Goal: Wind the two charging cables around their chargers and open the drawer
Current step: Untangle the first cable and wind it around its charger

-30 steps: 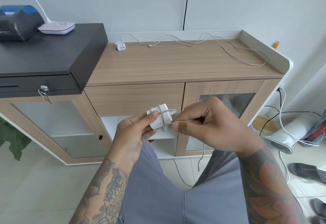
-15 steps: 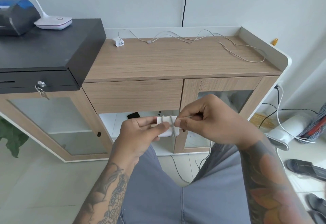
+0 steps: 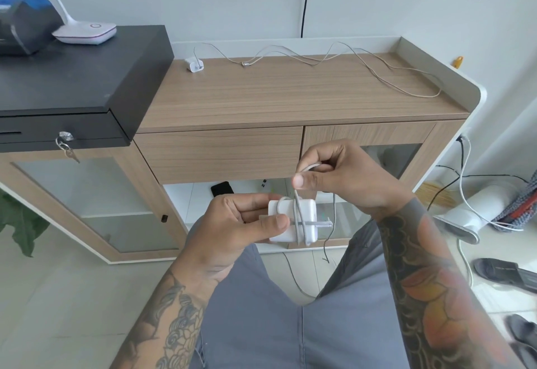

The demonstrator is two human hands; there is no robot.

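Observation:
My left hand (image 3: 232,223) grips a white charger (image 3: 302,217) in front of the cabinet, prongs pointing right. A few turns of its white cable (image 3: 297,203) lie around the block. My right hand (image 3: 340,174) pinches that cable just above the charger, lifting a loop; the loose end hangs down behind. A second small white charger (image 3: 194,65) stands at the back left of the wooden cabinet top (image 3: 290,101), its long cable (image 3: 377,75) sprawled unwound across the back. The wooden drawer (image 3: 220,155) under the top is closed.
A black cash box (image 3: 72,86) with keys in its lock sits at left, carrying a white lamp base (image 3: 85,33) and a blue-grey device (image 3: 23,24). An open shelf lies below the drawer. A white appliance (image 3: 476,211), cords and sandals occupy the floor at right.
My left hand has turned the charger and lowered it a little. My right hand has risen above it, drawing the cable up into a loop.

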